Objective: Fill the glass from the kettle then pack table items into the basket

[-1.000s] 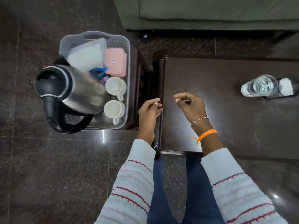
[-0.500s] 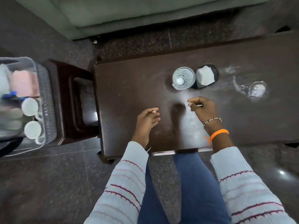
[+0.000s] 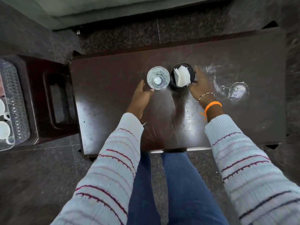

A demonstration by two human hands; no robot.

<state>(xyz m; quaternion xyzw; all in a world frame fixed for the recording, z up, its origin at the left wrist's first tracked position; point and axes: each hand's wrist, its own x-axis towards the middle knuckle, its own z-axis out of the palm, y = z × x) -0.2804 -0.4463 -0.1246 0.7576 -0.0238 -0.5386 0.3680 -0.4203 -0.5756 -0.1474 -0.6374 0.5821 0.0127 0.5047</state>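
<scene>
A clear glass (image 3: 158, 78) holding water stands on the dark brown table (image 3: 113, 88), touching a black round holder (image 3: 174, 85) with white napkins (image 3: 181, 76) to its right. My left hand (image 3: 141, 96) is open at the glass's near-left side, thumb and fingertips spread close to its wall. My right hand (image 3: 199, 86) curls around the holder's right side, fingers behind it and thumb on its near rim. The grey basket (image 3: 15, 95) sits at the far left edge with white cups (image 3: 4, 130) inside. The kettle is out of view.
A dark wooden stool (image 3: 53, 98) stands between the basket and the table. Wet ring marks (image 3: 237, 91) lie on the table's right part. A green sofa (image 3: 113, 8) runs along the far side. My legs are under the table's near edge.
The view swung right from the basket to the table. Both hands moved forward: the left up to the glass, the right around the napkin holder.
</scene>
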